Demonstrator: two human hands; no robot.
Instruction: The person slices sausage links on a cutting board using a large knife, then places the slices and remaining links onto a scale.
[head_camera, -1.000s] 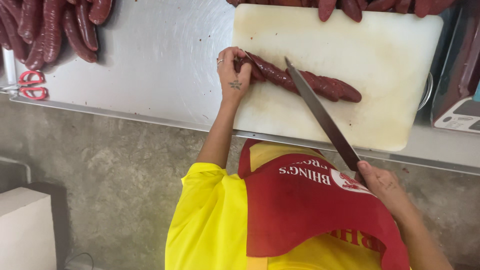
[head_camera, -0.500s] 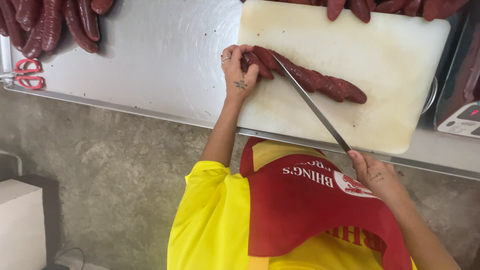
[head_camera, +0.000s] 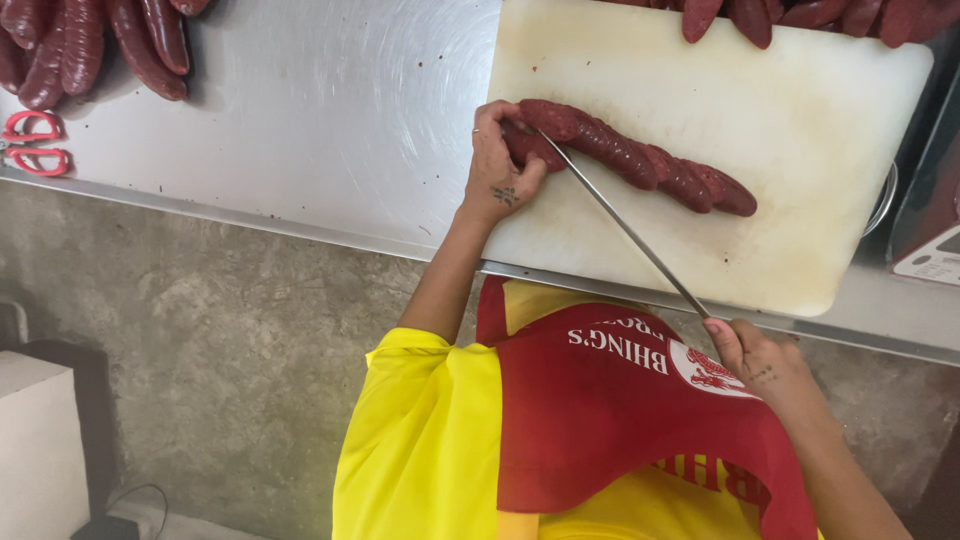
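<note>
Here I have my left hand pressed onto the near end of a dark red sausage link, fingers curled over it, on the white cutting board. My right hand is clenched round the handle of a long knife, blade tip meeting the sausage just beside my left fingers. More sausages lie well apart on the steel table, near red scissors

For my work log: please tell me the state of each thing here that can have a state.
Left hand: pressing down the sausage end.
Right hand: closed on the knife handle.
Knife: blade tilted, tip at the sausage.
Sausage: lying on the cutting board.
Red scissors: lying unused on the steel table.
</note>
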